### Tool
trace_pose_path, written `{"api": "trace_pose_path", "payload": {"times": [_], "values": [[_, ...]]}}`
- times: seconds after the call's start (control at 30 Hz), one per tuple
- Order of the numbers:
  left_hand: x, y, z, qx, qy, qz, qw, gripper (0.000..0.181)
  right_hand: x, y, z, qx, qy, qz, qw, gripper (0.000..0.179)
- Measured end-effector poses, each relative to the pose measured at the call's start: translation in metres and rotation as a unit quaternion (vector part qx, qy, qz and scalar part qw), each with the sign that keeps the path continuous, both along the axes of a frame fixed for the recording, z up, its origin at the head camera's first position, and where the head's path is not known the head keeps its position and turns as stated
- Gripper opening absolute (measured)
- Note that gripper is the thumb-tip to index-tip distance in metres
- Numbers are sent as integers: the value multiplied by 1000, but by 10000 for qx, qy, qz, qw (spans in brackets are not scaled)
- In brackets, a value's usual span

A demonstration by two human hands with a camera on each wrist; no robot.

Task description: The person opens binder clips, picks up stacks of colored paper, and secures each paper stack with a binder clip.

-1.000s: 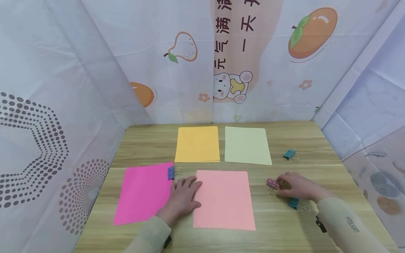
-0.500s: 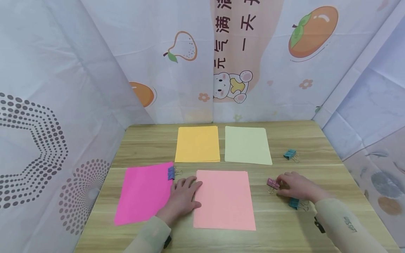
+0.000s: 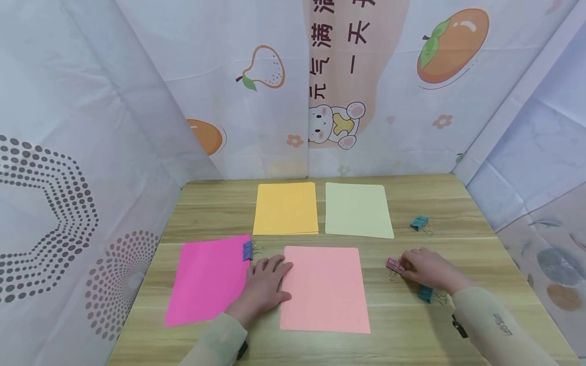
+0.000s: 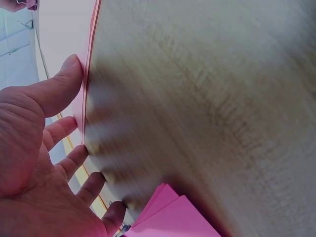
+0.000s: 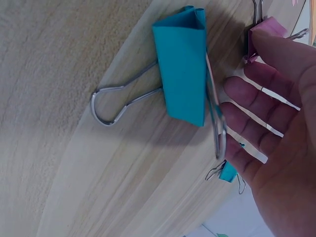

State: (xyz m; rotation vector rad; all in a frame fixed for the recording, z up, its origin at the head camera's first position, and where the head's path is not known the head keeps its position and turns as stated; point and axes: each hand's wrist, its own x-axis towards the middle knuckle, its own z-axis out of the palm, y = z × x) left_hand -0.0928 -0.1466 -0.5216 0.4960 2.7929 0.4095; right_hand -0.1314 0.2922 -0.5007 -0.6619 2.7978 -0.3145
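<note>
The person's left hand (image 3: 263,284) lay with its fingers spread apart, holding nothing; its thumb and forefinger touched the left edge of the light pink stack (image 3: 324,290), a placement that seemed meant to keep those sheets from sliding. The left wrist view showed more than one layer along that edge, and no clip could be seen on the stack, which would explain the steadying touch. The right hand (image 3: 430,267) had its thumb and forefinger clamped on the pink clip (image 3: 395,265), which was to the right of the light pink stack and apart from it. The clip's wire handles showed clear of the thumb, so the pinch looked to be on the body rather than the levers; whether the clip touched the table (image 3: 320,351) could not be told. The near teal clip (image 3: 426,294) lay just beside the right hand and the far teal clip (image 3: 418,222) farther back, both probably set on that side for easy reach. The magenta stack (image 3: 208,282) lay at the left, the blue clip (image 3: 247,250) at its right edge near the far corner, apparently to bind it. The yellow stack (image 3: 286,209) and pale green stack (image 3: 358,210) lay side by side behind, perhaps spaced so that the colours would not mix
</note>
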Motion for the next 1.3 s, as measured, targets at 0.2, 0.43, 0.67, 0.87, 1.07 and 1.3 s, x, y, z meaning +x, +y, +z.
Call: {"api": "trace_pose_path", "payload": {"times": [0.2, 0.43, 0.67, 0.87, 1.07, 1.3], "values": [[0, 0, 1, -6, -16, 11, 10000, 72, 0, -2, 1, -8, 95, -23, 10000, 16], [0, 0, 3, 40, -58, 59, 10000, 72, -4, -2, -1, -6, 191, -66, 9998, 16], [1, 0, 3, 50, -39, 36, 10000, 71, -9, -2, -2, 213, 245, -288, 9991, 14], [0, -1, 2, 49, -55, 14, 10000, 71, -12, -1, 0, 311, -45, -764, 9966, 15], [1, 0, 2, 43, -66, 12, 10000, 71, -14, -2, 1, 373, -51, -980, 9945, 23], [1, 0, 4, 69, -69, 9, 10000, 71, -15, -2, 5, 207, -342, -1185, 9921, 24]]}}
